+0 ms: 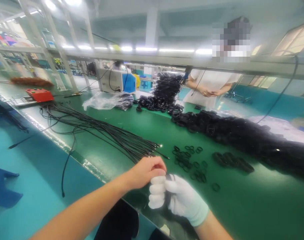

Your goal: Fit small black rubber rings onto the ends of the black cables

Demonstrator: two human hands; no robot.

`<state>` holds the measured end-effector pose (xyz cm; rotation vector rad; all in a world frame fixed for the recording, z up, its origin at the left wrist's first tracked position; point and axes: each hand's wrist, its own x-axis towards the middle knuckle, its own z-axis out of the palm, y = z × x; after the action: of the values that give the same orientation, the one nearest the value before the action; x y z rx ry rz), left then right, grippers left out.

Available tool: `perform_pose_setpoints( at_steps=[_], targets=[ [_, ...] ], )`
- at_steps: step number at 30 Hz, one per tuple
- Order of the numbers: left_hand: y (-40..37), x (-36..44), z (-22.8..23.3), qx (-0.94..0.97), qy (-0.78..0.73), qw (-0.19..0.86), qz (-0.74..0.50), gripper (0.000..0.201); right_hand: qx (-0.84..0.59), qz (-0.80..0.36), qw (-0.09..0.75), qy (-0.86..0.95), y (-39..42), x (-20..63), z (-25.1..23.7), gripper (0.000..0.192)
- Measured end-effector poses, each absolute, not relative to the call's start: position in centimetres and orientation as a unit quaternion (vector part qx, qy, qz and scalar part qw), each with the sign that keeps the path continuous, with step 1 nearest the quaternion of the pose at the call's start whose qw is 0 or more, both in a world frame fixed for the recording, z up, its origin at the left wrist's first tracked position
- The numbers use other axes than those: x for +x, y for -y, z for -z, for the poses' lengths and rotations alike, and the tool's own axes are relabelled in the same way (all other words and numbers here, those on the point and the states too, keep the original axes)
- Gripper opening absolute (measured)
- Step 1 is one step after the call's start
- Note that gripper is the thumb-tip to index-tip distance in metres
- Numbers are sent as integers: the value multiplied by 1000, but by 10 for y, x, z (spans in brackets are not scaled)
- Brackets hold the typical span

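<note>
In the head view, low in the middle of the frame, the right hand in a white cloth glove (179, 196) has its grip curled around a dark, narrow piece (168, 198). The bare left hand (148, 171) is right beside it, fingers bent in; I cannot tell if its grip pinches anything. To do this well, I think the gloved hand should hold snugly without squashing, and the bare fingers should go slow and gentle. Keeping both hands close should help stop wobbles.

Long, thin black cords (112, 130) with shiny tips lie left of centre. Small, round black rings (183, 162) are scattered right of centre. Near them are fat black loops (232, 161), before a big, lumpy black heap (242, 135). The green tabletop (247, 203) looks smooth and shiny.
</note>
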<state>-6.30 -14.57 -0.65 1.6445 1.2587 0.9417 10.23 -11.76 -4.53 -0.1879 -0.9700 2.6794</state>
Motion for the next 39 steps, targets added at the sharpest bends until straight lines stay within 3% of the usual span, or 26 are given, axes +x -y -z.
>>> perform_pose_setpoints(
  at_steps=[9,14,27,33,39],
  targets=[
    [156,-53,32,557,-469,485,-484,10,-103,-882,160,431,114,109,46,33],
    [162,-54,31,547,-442,546,-455,18,-100,-859,144,481,111,113,37,31],
    [181,-38,42,633,-489,316,-511,20,-90,-810,34,578,121,121,11,30],
    [184,-27,45,677,-423,192,-571,25,-105,-776,60,620,121,128,11,30],
    [182,-32,24,737,-439,247,-450,37,-96,-784,23,613,119,131,-1,32]
  ],
)
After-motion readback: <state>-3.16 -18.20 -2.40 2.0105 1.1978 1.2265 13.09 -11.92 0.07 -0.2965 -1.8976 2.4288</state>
